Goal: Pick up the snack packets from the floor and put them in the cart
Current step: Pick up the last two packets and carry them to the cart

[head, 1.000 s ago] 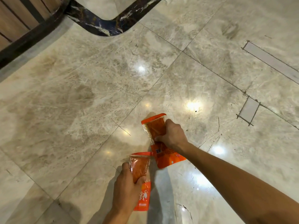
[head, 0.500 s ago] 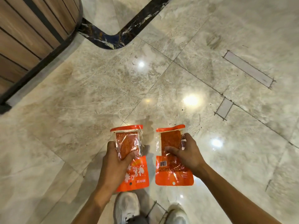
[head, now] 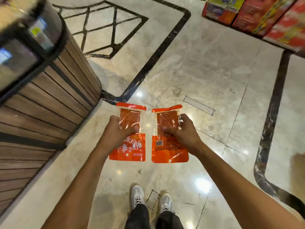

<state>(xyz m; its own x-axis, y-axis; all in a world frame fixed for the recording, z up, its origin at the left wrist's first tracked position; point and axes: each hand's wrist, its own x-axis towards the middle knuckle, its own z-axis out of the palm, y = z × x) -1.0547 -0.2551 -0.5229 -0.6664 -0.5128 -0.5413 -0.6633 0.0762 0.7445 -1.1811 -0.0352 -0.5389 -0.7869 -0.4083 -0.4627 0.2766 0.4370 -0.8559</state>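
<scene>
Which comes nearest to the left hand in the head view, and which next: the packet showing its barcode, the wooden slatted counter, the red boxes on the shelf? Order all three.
Measured from the left hand:
1. Packet showing its barcode, just to its right, held in the right hand.
2. Wooden slatted counter, off to the left.
3. Red boxes, far upper right on the shelf.

1 head-worn camera looks steeply down from standing height at the marble floor [head: 189,71], hands in close.

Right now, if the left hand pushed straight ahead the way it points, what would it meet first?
Probably nothing close. The left hand, holding its orange packet, points past the wooden counter, which stays to its left, over open marble floor. Depth is unclear.
</scene>
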